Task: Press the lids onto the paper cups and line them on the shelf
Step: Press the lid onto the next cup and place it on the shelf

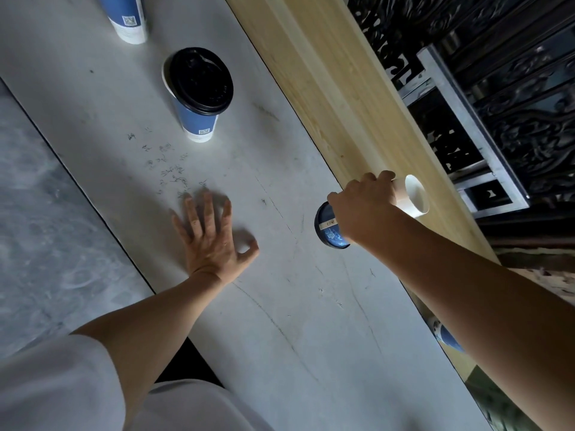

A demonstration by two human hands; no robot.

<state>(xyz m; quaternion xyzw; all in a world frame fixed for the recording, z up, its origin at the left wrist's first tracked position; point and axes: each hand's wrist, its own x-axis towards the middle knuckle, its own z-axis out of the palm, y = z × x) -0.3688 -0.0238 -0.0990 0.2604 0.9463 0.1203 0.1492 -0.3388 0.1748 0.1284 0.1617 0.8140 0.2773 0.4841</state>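
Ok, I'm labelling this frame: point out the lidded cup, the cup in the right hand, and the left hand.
lidded cup (199,80), head view, on the black lid's top.
held cup (415,195), head view, on the white inside wall.
left hand (211,236), head view, back of the hand.

Tall blue-and-white paper cup (127,17) at top — upper part cut off by the frame edge, lid not visible. Small print on the black-lidded blue paper cup (199,94) too small to read. Right hand (364,209) hides the middle of the tilted blue-based white paper cup (413,195) — fingertips out of sight. Blue object (449,337) behind the right forearm mostly hidden, unidentifiable.
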